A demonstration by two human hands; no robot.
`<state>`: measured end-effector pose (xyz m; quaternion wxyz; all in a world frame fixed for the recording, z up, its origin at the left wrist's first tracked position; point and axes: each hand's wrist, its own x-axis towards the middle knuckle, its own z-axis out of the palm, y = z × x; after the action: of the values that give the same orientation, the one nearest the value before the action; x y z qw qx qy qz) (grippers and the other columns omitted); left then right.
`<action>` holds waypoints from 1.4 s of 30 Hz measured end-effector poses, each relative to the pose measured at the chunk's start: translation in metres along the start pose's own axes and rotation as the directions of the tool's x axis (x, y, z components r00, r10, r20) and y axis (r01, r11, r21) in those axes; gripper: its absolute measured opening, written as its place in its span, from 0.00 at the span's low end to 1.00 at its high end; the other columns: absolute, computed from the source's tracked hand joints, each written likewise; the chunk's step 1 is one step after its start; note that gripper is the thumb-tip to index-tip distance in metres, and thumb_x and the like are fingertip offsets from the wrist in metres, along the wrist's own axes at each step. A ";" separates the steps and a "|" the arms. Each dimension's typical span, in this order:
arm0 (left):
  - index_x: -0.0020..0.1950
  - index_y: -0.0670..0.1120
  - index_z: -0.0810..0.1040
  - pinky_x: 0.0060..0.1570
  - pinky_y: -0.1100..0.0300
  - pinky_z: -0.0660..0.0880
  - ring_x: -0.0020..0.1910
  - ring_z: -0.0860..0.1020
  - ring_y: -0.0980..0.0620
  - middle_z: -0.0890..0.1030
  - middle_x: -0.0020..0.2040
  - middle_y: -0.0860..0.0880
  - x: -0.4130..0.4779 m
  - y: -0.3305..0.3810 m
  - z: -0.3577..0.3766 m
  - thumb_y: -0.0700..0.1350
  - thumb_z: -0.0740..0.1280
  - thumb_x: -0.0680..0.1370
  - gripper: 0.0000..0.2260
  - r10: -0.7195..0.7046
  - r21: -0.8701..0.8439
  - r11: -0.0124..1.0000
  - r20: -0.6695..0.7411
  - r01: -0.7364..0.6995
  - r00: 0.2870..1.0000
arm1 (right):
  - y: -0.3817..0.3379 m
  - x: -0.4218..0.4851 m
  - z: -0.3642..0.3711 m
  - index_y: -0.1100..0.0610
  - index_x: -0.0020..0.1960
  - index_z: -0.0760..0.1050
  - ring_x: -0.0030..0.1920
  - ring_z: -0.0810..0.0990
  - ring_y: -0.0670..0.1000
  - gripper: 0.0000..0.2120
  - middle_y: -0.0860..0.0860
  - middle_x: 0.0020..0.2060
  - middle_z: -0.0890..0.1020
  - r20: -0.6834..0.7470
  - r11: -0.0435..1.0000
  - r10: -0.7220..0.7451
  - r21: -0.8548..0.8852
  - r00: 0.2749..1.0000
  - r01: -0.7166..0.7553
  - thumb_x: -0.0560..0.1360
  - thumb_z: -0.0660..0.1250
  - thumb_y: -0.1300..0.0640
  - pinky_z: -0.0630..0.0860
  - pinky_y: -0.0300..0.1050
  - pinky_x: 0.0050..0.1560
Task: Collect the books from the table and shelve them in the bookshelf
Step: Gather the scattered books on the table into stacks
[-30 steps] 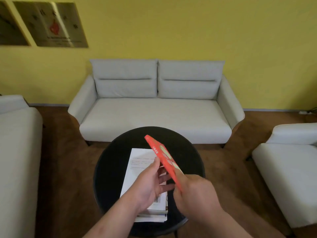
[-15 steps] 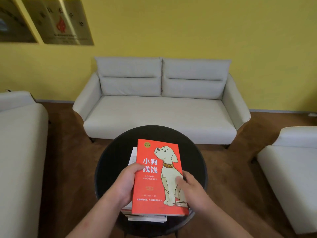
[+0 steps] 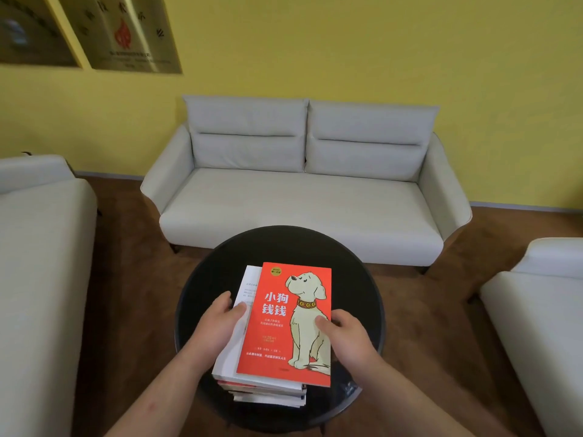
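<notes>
One red book [image 3: 277,313], one book stack [image 3: 268,396], one table [image 3: 205,279], three sofas [image 3: 299,200], two plaques [image 3: 126,33]

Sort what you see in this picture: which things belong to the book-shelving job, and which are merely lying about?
Part of the job:
red book, top of the stack
stack of books beneath it
round black table bearing them
left hand, gripping the stack's side
right hand, thumb on the red cover

Just there:
grey sofa
pale seat at left
pale seat at right
wall plaques
</notes>
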<state>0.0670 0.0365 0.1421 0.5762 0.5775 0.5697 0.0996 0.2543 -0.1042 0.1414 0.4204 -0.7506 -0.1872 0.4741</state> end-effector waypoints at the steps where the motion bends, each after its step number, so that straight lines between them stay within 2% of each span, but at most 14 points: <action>1: 0.74 0.55 0.64 0.55 0.44 0.79 0.57 0.81 0.47 0.76 0.68 0.49 0.002 -0.002 -0.002 0.59 0.66 0.76 0.28 -0.033 -0.105 0.993 0.107 0.044 0.994 | 0.001 0.002 0.000 0.53 0.59 0.75 0.45 0.87 0.45 0.09 0.46 0.51 0.86 0.003 1.000 0.007 0.030 1.000 -0.007 0.81 0.65 0.50 0.79 0.36 0.37; 3: 0.68 0.58 0.70 0.57 0.39 0.78 0.54 0.84 0.44 0.82 0.59 0.48 0.003 -0.004 -0.003 0.59 0.64 0.76 0.20 -0.037 -0.249 0.963 0.259 0.104 0.965 | 0.003 0.005 0.004 0.52 0.62 0.74 0.45 0.88 0.46 0.10 0.47 0.52 0.86 0.021 0.992 0.036 0.118 0.999 -0.038 0.82 0.64 0.51 0.81 0.39 0.37; 4: 0.66 0.60 0.71 0.57 0.38 0.77 0.54 0.84 0.43 0.83 0.58 0.48 0.004 -0.005 -0.003 0.58 0.64 0.77 0.17 -0.036 -0.285 0.951 0.280 0.119 0.959 | 0.003 0.005 0.007 0.50 0.64 0.73 0.45 0.88 0.47 0.10 0.46 0.52 0.86 0.039 0.983 0.056 0.171 0.998 -0.062 0.83 0.63 0.52 0.82 0.41 0.37; 8: 0.67 0.63 0.69 0.56 0.37 0.77 0.55 0.83 0.42 0.82 0.59 0.47 0.009 -0.008 -0.002 0.55 0.64 0.79 0.17 -0.049 -0.328 0.932 0.313 0.156 0.949 | 0.003 0.008 0.017 0.45 0.69 0.70 0.48 0.89 0.52 0.14 0.49 0.54 0.87 0.113 0.937 0.071 0.334 0.991 -0.105 0.84 0.60 0.54 0.85 0.51 0.44; 11: 0.69 0.63 0.66 0.55 0.38 0.78 0.54 0.84 0.41 0.83 0.59 0.46 0.009 -0.011 0.000 0.53 0.64 0.80 0.18 -0.067 -0.337 0.925 0.307 0.174 0.949 | 0.002 0.008 0.026 0.44 0.71 0.68 0.49 0.88 0.53 0.16 0.49 0.54 0.87 0.161 0.926 0.052 0.363 0.986 -0.108 0.84 0.60 0.54 0.85 0.55 0.48; 15: 0.67 0.64 0.64 0.52 0.42 0.80 0.52 0.84 0.42 0.83 0.57 0.43 0.006 -0.012 0.001 0.50 0.64 0.80 0.18 -0.071 -0.329 0.930 0.272 0.162 0.960 | 0.004 0.005 0.047 0.42 0.75 0.63 0.47 0.88 0.50 0.19 0.47 0.54 0.86 0.173 0.943 0.035 0.321 0.984 -0.090 0.85 0.58 0.52 0.85 0.51 0.44; 21: 0.68 0.62 0.66 0.51 0.43 0.81 0.51 0.85 0.43 0.83 0.56 0.44 0.007 -0.017 0.002 0.51 0.66 0.79 0.19 -0.070 -0.345 0.926 0.246 0.155 0.967 | 0.013 0.011 0.039 0.44 0.76 0.61 0.51 0.88 0.50 0.21 0.47 0.56 0.86 0.202 0.954 -0.021 0.297 0.979 -0.041 0.84 0.59 0.52 0.85 0.46 0.43; 24: 0.68 0.55 0.68 0.53 0.41 0.80 0.51 0.85 0.42 0.84 0.55 0.44 0.010 -0.022 0.001 0.53 0.67 0.78 0.20 -0.100 -0.367 0.910 0.261 0.195 0.960 | 0.020 0.014 0.030 0.47 0.76 0.60 0.52 0.88 0.50 0.23 0.47 0.54 0.87 0.229 0.957 -0.019 0.285 0.973 -0.048 0.83 0.62 0.53 0.84 0.43 0.41; 27: 0.65 0.50 0.73 0.53 0.42 0.79 0.51 0.85 0.41 0.85 0.53 0.43 0.009 -0.027 0.000 0.55 0.67 0.78 0.18 -0.139 -0.367 0.897 0.298 0.248 0.944 | 0.028 0.013 0.030 0.50 0.73 0.65 0.52 0.88 0.51 0.20 0.48 0.53 0.88 0.267 0.941 0.041 0.314 0.963 -0.127 0.83 0.63 0.51 0.83 0.43 0.41; 30: 0.63 0.49 0.74 0.53 0.43 0.79 0.50 0.85 0.42 0.86 0.52 0.44 0.010 -0.029 0.000 0.55 0.66 0.78 0.17 -0.139 -0.362 0.899 0.298 0.247 0.944 | 0.033 0.016 0.030 0.51 0.66 0.70 0.49 0.88 0.49 0.15 0.49 0.51 0.88 0.246 0.935 0.071 0.323 0.967 -0.150 0.81 0.65 0.50 0.81 0.39 0.37; 32: 0.63 0.49 0.74 0.52 0.44 0.80 0.50 0.85 0.42 0.86 0.52 0.43 0.012 -0.030 0.000 0.57 0.66 0.77 0.19 -0.150 -0.357 0.898 0.303 0.258 0.941 | 0.035 0.021 0.030 0.51 0.64 0.72 0.49 0.88 0.49 0.14 0.49 0.51 0.88 0.245 0.930 0.102 0.320 0.964 -0.179 0.80 0.67 0.49 0.81 0.43 0.43; 34: 0.63 0.48 0.75 0.51 0.45 0.80 0.50 0.85 0.41 0.86 0.52 0.43 0.011 -0.030 0.001 0.58 0.66 0.77 0.20 -0.167 -0.348 0.895 0.319 0.279 0.933 | 0.036 0.027 0.031 0.53 0.66 0.73 0.55 0.86 0.53 0.18 0.51 0.54 0.87 0.271 0.926 0.125 0.314 0.955 -0.210 0.80 0.67 0.47 0.79 0.55 0.60; 36: 0.63 0.48 0.75 0.51 0.45 0.80 0.50 0.85 0.42 0.86 0.51 0.43 0.014 -0.030 0.001 0.58 0.66 0.77 0.20 -0.186 -0.328 0.895 0.340 0.302 0.922 | 0.037 0.032 0.031 0.53 0.68 0.73 0.59 0.85 0.56 0.19 0.52 0.56 0.86 0.291 0.916 0.153 0.316 0.944 -0.246 0.80 0.65 0.47 0.71 0.62 0.70; 42: 0.63 0.50 0.71 0.55 0.45 0.79 0.51 0.85 0.44 0.86 0.52 0.45 0.023 -0.022 0.008 0.60 0.66 0.75 0.21 -0.165 -0.264 0.918 0.429 0.297 0.888 | 0.036 0.033 0.017 0.57 0.68 0.74 0.60 0.83 0.64 0.23 0.60 0.60 0.84 0.369 0.805 0.245 0.439 0.897 -0.400 0.79 0.64 0.45 0.71 0.65 0.69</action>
<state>0.0685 0.0427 0.1098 0.7740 0.4106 0.4820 0.0016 0.2507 -0.0946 0.0903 0.4810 -0.5560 0.0147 0.6777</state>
